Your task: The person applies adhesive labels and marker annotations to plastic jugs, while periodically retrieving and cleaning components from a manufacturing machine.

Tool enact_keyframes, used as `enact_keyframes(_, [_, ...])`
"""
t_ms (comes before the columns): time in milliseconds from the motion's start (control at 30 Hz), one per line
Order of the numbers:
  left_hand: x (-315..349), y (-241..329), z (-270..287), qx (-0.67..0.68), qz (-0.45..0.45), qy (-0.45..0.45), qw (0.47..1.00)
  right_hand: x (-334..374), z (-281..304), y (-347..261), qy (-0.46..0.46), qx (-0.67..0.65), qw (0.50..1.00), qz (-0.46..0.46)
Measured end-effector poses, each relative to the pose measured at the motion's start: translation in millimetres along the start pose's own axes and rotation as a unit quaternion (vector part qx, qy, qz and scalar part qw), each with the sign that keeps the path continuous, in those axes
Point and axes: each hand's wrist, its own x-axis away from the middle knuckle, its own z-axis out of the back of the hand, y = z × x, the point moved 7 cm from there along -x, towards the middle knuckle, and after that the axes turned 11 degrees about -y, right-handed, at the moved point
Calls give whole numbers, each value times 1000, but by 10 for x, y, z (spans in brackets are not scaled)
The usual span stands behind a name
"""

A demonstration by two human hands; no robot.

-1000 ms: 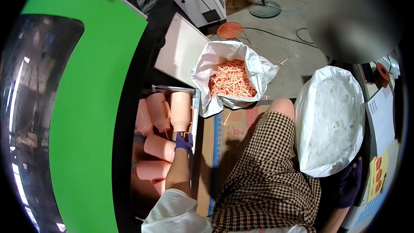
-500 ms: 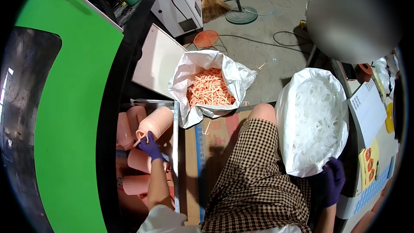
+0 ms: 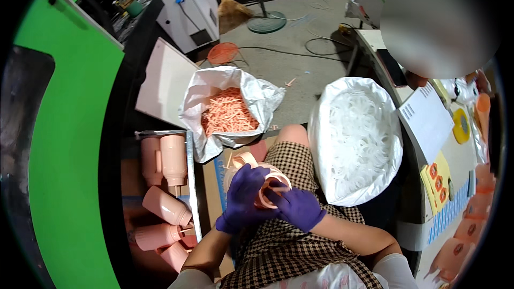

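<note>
Above my lap, my left hand (image 3: pixel 243 195) is wrapped round a pink plastic jug (image 3: pixel 285 180) with a round open mouth. The jug's far end, with a curved strip, shows past my fingers. My right hand (image 3: pixel 301 208) is closed at the jug's mouth, fingers bent over the rim and partly inside. Whether a small part is between those fingers is hidden. Both hands wear purple gloves. To the left, a metal-edged bin (image 3: pixel 191 182) holds several more pink jugs (image 3: pixel 167 206), some with a thin stem at the neck.
A white sack (image 3: pixel 193 93) of pink plastic scraps (image 3: pixel 229 112) stands ahead. At the right is a white bag (image 3: pixel 321 128) full of clear rings (image 3: pixel 361 134). A table (image 3: pixel 369 40) along the right carries a paper sheet (image 3: pixel 426 118) and labels. A green machine panel (image 3: pixel 59 144) borders the left.
My left hand has come from the bin to my lap, where it holds a jug. My right hand has moved from beside the bag of rings to the jug's mouth. The view has shifted right.
</note>
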Motion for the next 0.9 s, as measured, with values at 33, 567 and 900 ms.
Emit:
enact_keyframes(33, [-74, 41, -82, -9, 2, -19, 1000, 15, -38, 57, -1, 4, 1000, -11])
enact_keyframes(567, [-426, -1246, 992, -26, 87, 250, 964, -169, 1156, 233, 179, -77, 978, 74])
enact_keyframes(900, [-405, -608, 1175, -165, -76, 164, 969, 1385, 1038, 2300, -48, 232, 905, -353])
